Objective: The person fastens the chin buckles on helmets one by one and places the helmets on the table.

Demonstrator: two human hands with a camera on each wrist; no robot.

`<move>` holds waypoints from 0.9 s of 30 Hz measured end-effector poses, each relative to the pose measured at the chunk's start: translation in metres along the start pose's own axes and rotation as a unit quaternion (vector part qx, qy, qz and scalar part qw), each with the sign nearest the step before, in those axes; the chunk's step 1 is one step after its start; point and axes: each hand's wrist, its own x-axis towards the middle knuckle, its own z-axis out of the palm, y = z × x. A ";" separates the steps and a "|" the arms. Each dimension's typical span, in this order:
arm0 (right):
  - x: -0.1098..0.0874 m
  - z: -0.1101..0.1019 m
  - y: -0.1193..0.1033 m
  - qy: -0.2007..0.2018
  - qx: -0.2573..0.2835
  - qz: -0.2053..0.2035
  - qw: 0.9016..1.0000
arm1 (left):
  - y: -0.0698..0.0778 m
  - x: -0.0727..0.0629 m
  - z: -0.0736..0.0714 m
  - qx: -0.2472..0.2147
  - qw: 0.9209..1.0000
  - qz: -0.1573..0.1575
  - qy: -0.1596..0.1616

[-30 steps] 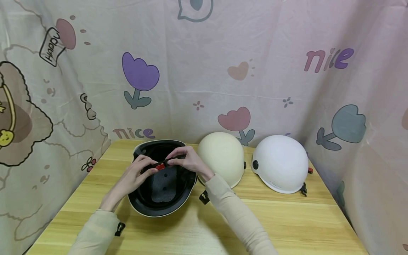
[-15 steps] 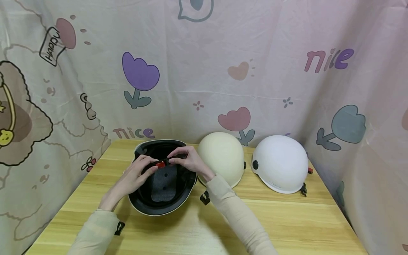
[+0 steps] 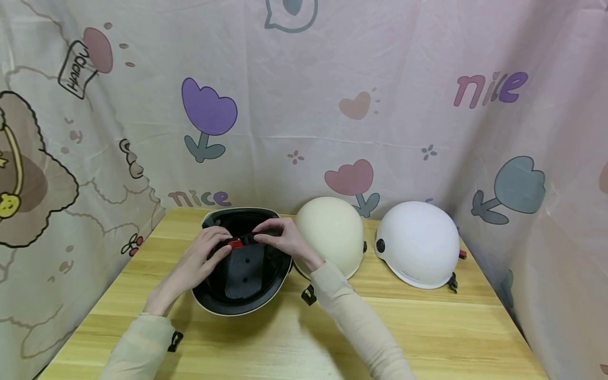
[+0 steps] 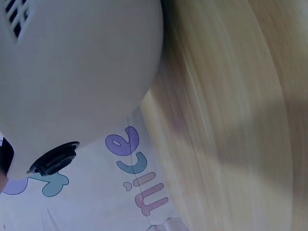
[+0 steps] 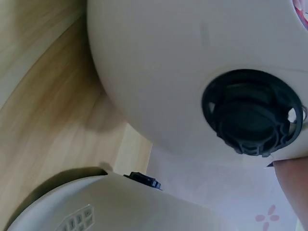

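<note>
An upturned helmet (image 3: 237,309) with a black lining and a grey mesh pad (image 3: 244,274) sits at the left of the table. Over its opening, my left hand (image 3: 201,256) pinches the red buckle (image 3: 235,244) of the chin strap between thumb and fingers. My right hand (image 3: 285,240) pinches the black strap end just right of it. Whether the two buckle halves are joined is too small to tell. The left wrist view shows the pale shell (image 4: 91,62) with a black side fitting (image 4: 55,159); in the right wrist view a round black fitting (image 5: 250,113) shows.
Right beside the upturned helmet stands a cream helmet (image 3: 330,237), dome up. Farther right is a white helmet (image 3: 418,245), also dome up, with a strap and buckle end at its edge. A patterned cloth (image 3: 294,105) hangs behind the wooden table (image 3: 304,348).
The red buckle has shifted slightly left and up with my left hand. My right hand has moved a little to the right. The upturned helmet's near rim has risen slightly.
</note>
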 end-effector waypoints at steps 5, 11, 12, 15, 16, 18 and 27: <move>-0.002 -0.001 0.003 0.006 -0.073 -0.054 0.996 | -0.003 -0.002 -0.001 0.011 1.000 0.005 0.020; -0.005 -0.003 0.008 0.004 -0.145 -0.092 0.985 | -0.008 -0.008 -0.005 0.022 0.999 -0.016 0.024; -0.005 -0.003 0.009 0.002 -0.152 -0.093 0.984 | -0.009 -0.010 -0.005 0.022 0.999 -0.018 0.025; -0.008 -0.004 0.009 -0.004 -0.177 -0.101 0.979 | -0.013 -0.015 -0.007 0.025 0.999 -0.021 0.031; -0.009 -0.004 0.009 -0.005 -0.191 -0.109 0.976 | -0.014 -0.016 -0.007 0.027 0.999 -0.020 0.034; -0.012 -0.005 0.008 -0.001 -0.215 -0.126 0.968 | -0.017 -0.020 -0.008 0.032 0.998 -0.024 0.038; -0.023 -0.005 0.011 0.116 -0.360 -0.214 0.900 | -0.021 -0.029 -0.012 0.012 0.994 -0.106 0.031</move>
